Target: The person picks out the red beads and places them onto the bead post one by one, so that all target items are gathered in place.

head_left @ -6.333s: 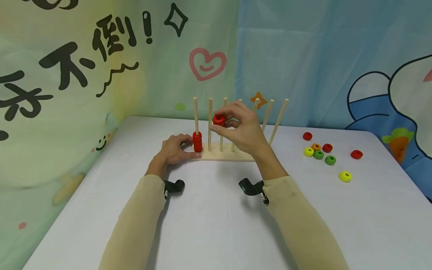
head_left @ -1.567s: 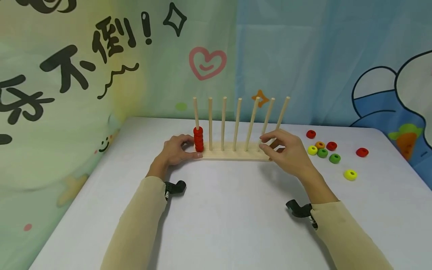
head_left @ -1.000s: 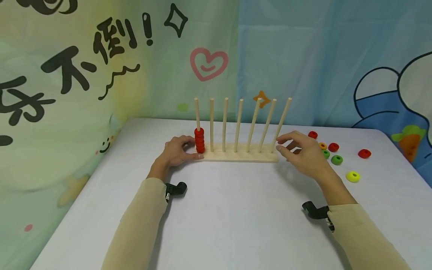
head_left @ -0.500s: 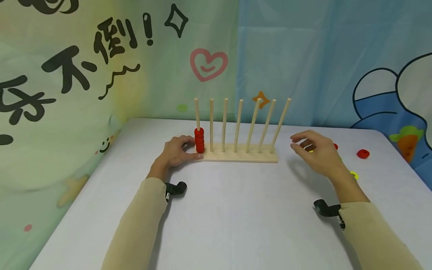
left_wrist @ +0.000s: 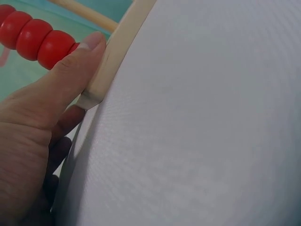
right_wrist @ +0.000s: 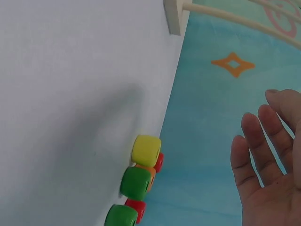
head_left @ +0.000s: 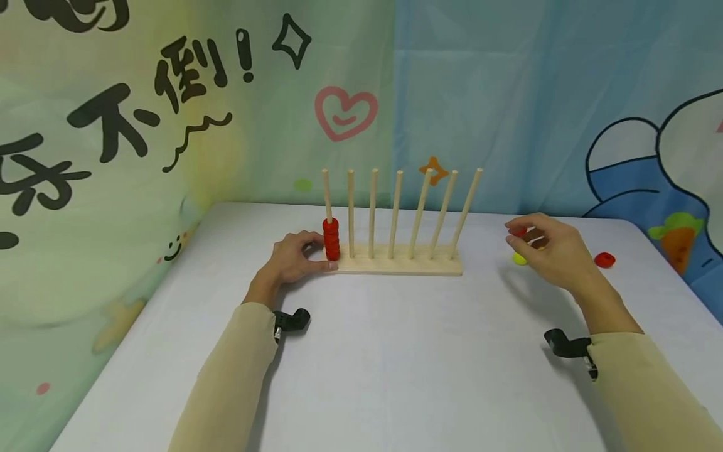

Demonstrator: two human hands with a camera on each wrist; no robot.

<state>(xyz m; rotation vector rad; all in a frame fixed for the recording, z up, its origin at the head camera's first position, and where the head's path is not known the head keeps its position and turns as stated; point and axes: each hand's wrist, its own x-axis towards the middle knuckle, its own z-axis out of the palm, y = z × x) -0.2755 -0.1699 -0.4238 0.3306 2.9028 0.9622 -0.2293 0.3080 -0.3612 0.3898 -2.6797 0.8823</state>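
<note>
My left hand [head_left: 290, 257] grips the left end of a wooden peg stand [head_left: 395, 268], thumb along its front edge, as the left wrist view also shows. On the leftmost peg sits a stack of red beads [head_left: 331, 240]; the other pegs are bare. Over the loose beads at the right, my right hand [head_left: 556, 254] hovers with fingers loosely bent and holding nothing. A red bead [head_left: 520, 232] shows between its thumb and fingers in the head view, with a yellow bead [head_left: 519, 258] just below. The right wrist view has those beads lying on the table, apart from the fingers.
Green beads [right_wrist: 136, 182] and an orange bead [right_wrist: 152, 175] lie beside the yellow one, mostly covered by the right hand in the head view. Another red bead [head_left: 605, 260] lies farther right. A printed cloth backdrop [head_left: 469, 94] hangs behind the white table [head_left: 395, 364].
The red bead held 6.3 s ago has left the right hand, and the stack is taller. Since then that hand has moved right from the stand to the loose beads. The left hand stays put.
</note>
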